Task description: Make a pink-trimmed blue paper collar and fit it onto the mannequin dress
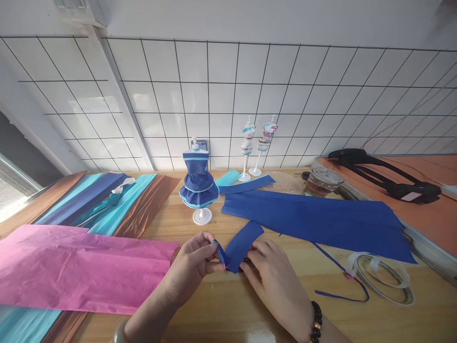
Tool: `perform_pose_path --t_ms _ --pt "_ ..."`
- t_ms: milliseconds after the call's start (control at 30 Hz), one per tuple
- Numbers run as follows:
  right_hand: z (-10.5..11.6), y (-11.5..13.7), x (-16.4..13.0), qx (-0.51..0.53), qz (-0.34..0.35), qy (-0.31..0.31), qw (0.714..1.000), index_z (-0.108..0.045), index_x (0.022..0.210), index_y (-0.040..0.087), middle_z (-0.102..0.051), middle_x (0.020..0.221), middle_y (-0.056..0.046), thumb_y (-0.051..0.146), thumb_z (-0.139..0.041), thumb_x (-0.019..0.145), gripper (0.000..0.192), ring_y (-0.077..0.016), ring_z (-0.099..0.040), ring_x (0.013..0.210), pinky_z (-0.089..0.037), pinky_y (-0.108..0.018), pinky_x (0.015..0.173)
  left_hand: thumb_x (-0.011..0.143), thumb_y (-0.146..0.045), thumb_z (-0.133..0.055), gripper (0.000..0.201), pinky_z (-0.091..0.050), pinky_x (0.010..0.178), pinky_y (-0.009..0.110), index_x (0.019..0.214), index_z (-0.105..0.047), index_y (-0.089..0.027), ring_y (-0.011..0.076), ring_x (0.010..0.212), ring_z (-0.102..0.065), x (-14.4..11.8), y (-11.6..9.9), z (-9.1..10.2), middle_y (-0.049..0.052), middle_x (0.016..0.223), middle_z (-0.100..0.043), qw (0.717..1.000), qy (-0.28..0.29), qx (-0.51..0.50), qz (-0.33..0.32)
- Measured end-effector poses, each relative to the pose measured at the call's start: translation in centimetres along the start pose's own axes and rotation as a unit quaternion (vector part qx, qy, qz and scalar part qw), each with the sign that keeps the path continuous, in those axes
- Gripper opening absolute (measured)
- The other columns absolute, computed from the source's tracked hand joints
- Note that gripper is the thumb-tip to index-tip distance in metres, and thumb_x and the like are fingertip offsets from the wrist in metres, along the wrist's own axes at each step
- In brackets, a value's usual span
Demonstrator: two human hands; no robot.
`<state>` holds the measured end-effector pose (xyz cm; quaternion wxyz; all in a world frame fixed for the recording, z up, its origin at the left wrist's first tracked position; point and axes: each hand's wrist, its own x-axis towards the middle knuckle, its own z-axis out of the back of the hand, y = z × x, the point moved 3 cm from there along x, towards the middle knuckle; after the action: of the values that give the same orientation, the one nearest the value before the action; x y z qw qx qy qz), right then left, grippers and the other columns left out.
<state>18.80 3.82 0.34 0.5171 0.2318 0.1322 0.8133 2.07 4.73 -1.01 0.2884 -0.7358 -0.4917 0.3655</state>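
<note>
A short strip of dark blue crepe paper (244, 244) is between my two hands, above the wooden table. My left hand (194, 259) pinches its folded left end between thumb and fingers. The fingers of my right hand (273, 276) are closed on the strip's lower right edge; the fingertips are partly hidden. Just beyond stands a small mannequin (201, 181) in a tiered blue paper dress with light blue trim, on a white round base. To the right lies a large blue paper sheet (307, 214), with a narrower blue piece (248, 184) behind it.
Pink paper (85, 267) covers the left side, over brown and turquoise sheets (135, 209). Two bare mini mannequins (247, 143) stand by the tiled wall. At right are a glass jar (323, 181), tape rolls (385, 278), a thin blue strip (341, 294) and a black headset-like object (385, 176).
</note>
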Motion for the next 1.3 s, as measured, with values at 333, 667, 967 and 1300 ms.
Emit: perform_pose_path --t_ms 333,667,967,1300 --pt "-0.3 1.2 -0.6 0.377 -0.143 0.046 0.914 -0.055 0.102 0.024 -0.061 0.102 -0.003 0.041 -0.057 0.079 0.029 -0.0197 -0.053 0.097 -0.043 -0.029 0.083 0.076 -0.025 -0.061 0.014 -0.044 0.060 0.024 0.076 -0.051 -0.017 0.0106 0.059 -0.053 -0.7 0.0 -1.5 -0.002 0.064 -0.055 0.980 0.016 0.196 -0.045" --pt "-0.9 1.2 -0.2 0.382 -0.082 0.069 0.918 -0.068 0.080 0.022 -0.065 0.076 0.000 0.029 -0.050 0.085 0.020 -0.0160 -0.058 0.076 -0.043 -0.026 0.070 0.077 -0.028 -0.060 0.015 -0.037 0.054 0.022 0.075 -0.050 -0.016 0.0087 0.055 -0.047 -0.8 -0.1 -1.8 -0.003 0.063 -0.052 0.962 0.039 0.264 -0.056" --pt "-0.9 0.7 -0.1 0.387 -0.118 0.057 0.913 -0.063 0.068 0.018 -0.056 0.064 0.001 0.033 -0.053 0.082 0.022 -0.0126 -0.047 0.061 -0.035 -0.023 0.056 0.078 -0.023 -0.057 0.017 -0.040 0.057 0.024 0.091 -0.047 -0.019 0.0117 0.064 -0.052 -0.4 0.2 -0.9 -0.001 0.072 -0.056 0.994 0.021 0.091 -0.050" --pt "-1.3 0.7 0.1 0.603 -0.198 0.068 0.770 -0.063 0.067 0.015 -0.057 0.063 0.001 0.033 -0.061 0.077 0.021 -0.0106 -0.050 0.063 -0.038 -0.024 0.062 0.070 -0.035 -0.067 0.024 -0.038 0.053 0.021 0.081 -0.062 -0.014 0.0092 0.057 -0.052 -0.5 0.6 -1.8 0.001 0.070 -0.061 0.968 0.063 0.238 -0.038"
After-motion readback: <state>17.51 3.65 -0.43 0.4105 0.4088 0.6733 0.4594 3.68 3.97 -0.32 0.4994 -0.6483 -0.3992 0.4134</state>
